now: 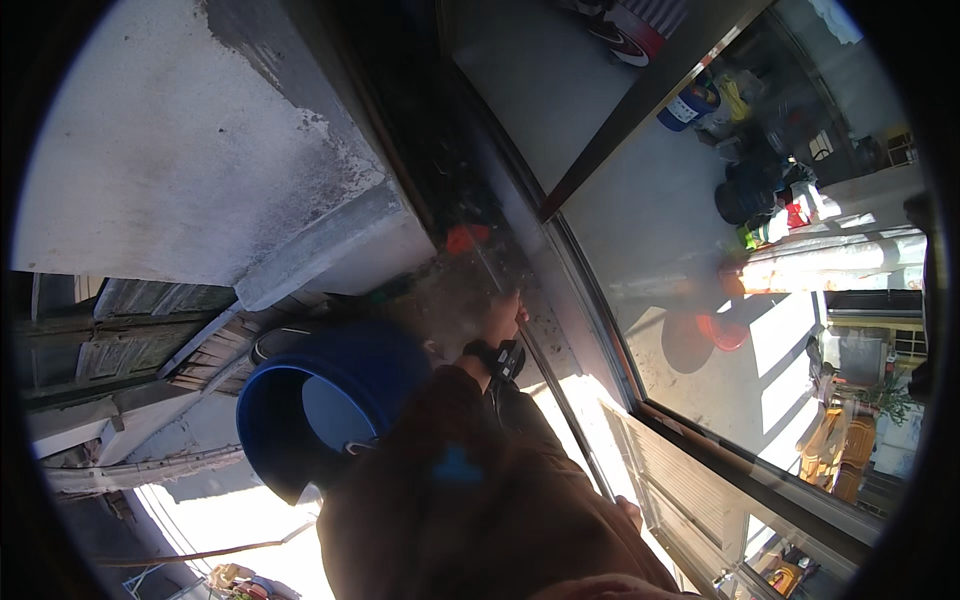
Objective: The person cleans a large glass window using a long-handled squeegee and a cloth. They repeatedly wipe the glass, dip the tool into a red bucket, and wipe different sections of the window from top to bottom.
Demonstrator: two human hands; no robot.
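Note:
My left hand (pixel 508 315), with a black watch (pixel 508 360) on its wrist, grips the upper part of a long thin pole (pixel 555 382). Farther down, close to my body, my right hand (pixel 628 511) is closed around the same pole and partly hidden by my brown sleeve. Beyond my left hand, near the pole's far end, is a blurred red piece (pixel 466 238); whether it is a broom head cannot be told. Left of my forearm stands a large blue plastic barrel (pixel 405 352) with an open mouth. A pale round surface (pixel 330 412) shows inside it.
Along my right runs a metal-framed glass panel (pixel 600 315). Through or in the glass appear a red round object (pixel 724 331), a blue bucket (pixel 684 109) and wooden chairs (pixel 855 450). A peeling plaster wall (pixel 172 150) and weathered wooden doors (pixel 127 322) are on the left.

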